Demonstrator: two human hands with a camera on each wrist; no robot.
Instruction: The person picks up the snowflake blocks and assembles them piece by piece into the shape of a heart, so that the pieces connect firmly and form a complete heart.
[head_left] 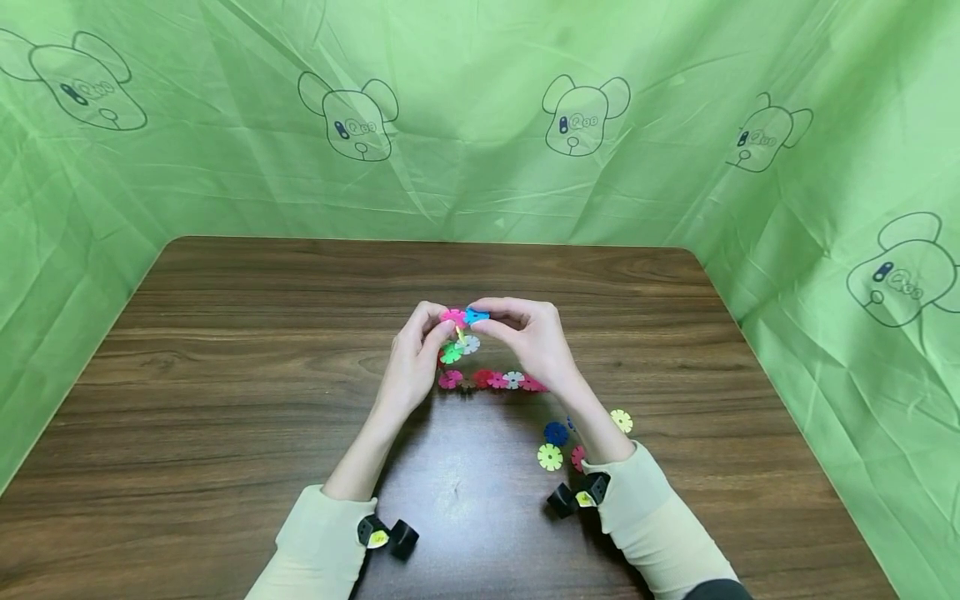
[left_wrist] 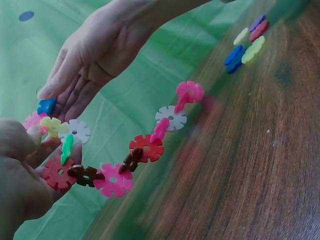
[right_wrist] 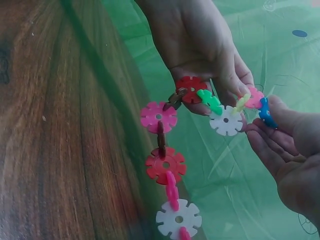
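Observation:
A chain of notched plastic snowflake discs hangs from my hands above the table. At its upper end my left hand (head_left: 408, 362) pinches a pink disc (head_left: 453, 317). My right hand (head_left: 531, 335) pinches a blue disc (head_left: 477, 316), which meets the pink one edge to edge. Below them follow a yellow disc (right_wrist: 242, 102), a white disc (right_wrist: 226, 121) and a green disc (right_wrist: 209, 101). In the left wrist view a red disc (left_wrist: 59, 173) lies against my left fingers. The chain runs on through brown, pink, red and white discs to a pink disc (left_wrist: 190, 92) at its far end.
Loose discs lie on the wooden table (head_left: 225, 400) near my right forearm: a dark blue disc (head_left: 556, 433), a yellow-green disc (head_left: 550, 457), a pale yellow disc (head_left: 622, 421) and others partly hidden. Green cloth (head_left: 480, 167) hangs around the table's back and sides.

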